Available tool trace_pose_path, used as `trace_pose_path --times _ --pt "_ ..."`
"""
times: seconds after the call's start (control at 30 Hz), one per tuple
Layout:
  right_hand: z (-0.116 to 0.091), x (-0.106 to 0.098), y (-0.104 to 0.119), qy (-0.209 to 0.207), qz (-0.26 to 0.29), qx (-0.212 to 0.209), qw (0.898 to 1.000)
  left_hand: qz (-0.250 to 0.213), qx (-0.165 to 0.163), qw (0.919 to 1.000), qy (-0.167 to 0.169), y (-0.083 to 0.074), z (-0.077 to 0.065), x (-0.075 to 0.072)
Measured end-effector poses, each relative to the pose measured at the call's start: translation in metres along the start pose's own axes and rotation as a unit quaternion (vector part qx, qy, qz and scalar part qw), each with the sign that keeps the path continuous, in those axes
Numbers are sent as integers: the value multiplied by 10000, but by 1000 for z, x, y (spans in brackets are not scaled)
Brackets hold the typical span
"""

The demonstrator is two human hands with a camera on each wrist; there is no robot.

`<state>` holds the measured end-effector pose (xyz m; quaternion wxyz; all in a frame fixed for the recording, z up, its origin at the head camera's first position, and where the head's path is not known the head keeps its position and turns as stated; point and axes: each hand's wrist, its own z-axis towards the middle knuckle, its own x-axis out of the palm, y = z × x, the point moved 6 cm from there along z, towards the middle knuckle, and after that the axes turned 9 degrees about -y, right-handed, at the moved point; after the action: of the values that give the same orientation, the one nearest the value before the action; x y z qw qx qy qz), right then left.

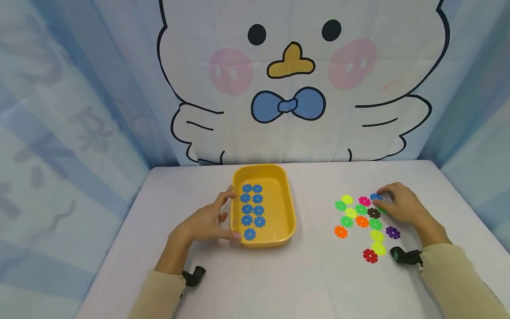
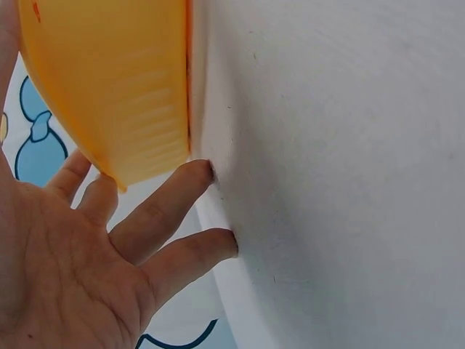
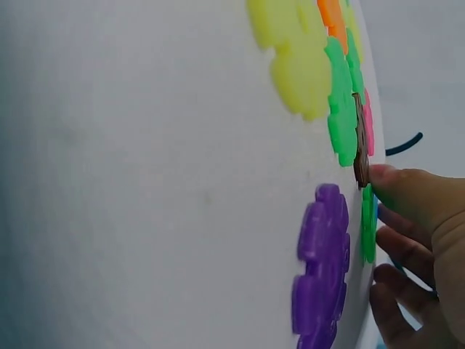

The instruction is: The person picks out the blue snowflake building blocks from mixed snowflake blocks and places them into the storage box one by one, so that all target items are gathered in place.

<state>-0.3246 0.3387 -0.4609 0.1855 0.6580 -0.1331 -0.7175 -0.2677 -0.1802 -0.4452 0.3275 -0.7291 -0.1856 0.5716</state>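
Observation:
My left hand (image 1: 205,221) is at the left side of a yellow tray (image 1: 288,230), thumb on its near corner and fingers spread along the wall. In the left wrist view, two fingertips (image 2: 225,243) reach down to the table beside the tray. Blue notched plastic discs (image 1: 247,208) lie in two columns inside the tray. At the far edge of the loose discs, my right hand (image 1: 404,208) pinches a blue notched disc (image 1: 375,196) between thumb and finger. A brown disc (image 1: 373,213) is just below the thumb; a green disc (image 3: 369,225) lies partly under the hand.
Loose discs surround the right hand: pink (image 1: 364,201), orange (image 1: 362,221), yellow (image 1: 377,235), purple (image 1: 392,232) and red (image 1: 370,256), with several more green and yellow. The white table (image 1: 279,283) ends at a printed curtain (image 1: 291,141).

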Motion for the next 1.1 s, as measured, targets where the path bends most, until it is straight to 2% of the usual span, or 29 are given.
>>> trace_pose_path --times 0.53,0.77,1.1 --pt "2 1 -6 114 251 429 9987 -55 -88 9999 38 -1 -1 0" --pt "5 2 -2 112 321 163 9993 -106 -75 9999 41 -1 -2 0" --pt "4 0 4 461 174 -131 9987 -148 -90 9998 71 -1 -2 1"
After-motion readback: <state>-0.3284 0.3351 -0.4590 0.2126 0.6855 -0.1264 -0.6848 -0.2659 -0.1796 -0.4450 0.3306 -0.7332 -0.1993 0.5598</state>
